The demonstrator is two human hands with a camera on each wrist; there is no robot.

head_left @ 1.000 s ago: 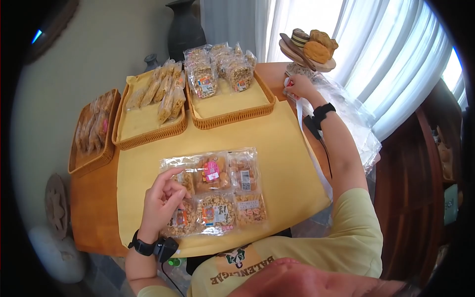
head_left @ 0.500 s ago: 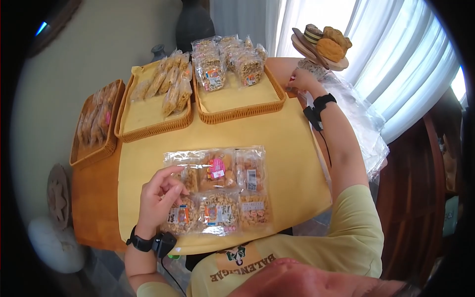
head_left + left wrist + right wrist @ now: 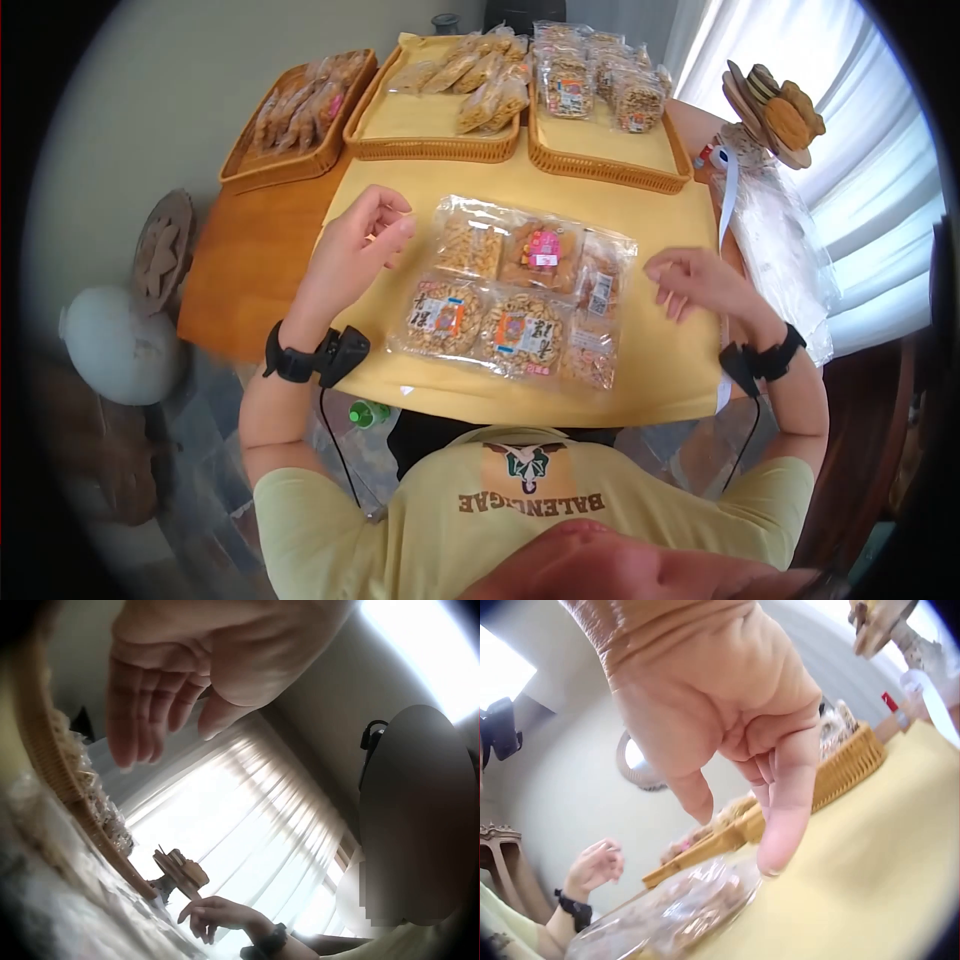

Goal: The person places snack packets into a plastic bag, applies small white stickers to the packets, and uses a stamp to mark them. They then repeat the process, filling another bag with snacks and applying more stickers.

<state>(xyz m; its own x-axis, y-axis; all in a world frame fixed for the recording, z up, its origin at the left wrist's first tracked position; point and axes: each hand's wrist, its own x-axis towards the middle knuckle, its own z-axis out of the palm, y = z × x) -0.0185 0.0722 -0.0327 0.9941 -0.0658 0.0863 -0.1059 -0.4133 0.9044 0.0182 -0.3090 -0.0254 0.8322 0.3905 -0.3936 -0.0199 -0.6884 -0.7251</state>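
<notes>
A clear plastic package [image 3: 515, 290] with several snack packs in it lies flat on the yellow cloth [image 3: 470, 400]. My left hand [image 3: 355, 245] hovers just off its left side, fingers loosely bent, holding nothing. Off the right side my right hand [image 3: 705, 283] hangs over the cloth, its fingers relaxed and empty. The left wrist view shows the left hand [image 3: 210, 667] with loose fingers and nothing in them. In the right wrist view, the right hand [image 3: 727, 712] has its fingers pointing down, with the plastic package [image 3: 682, 907] beyond them.
Three wicker baskets of bagged snacks, left [image 3: 235, 165], middle [image 3: 430, 150] and right [image 3: 610, 172], line the far side. At the back right are a stand with bread-like items [image 3: 785, 120], a white ribbon roll [image 3: 722, 158] and clear plastic sheets [image 3: 790, 260].
My right hand has come back from the far right corner to beside the package. My left hand has moved off the package's left part. The head view has shifted, and the ribbon roll now shows.
</notes>
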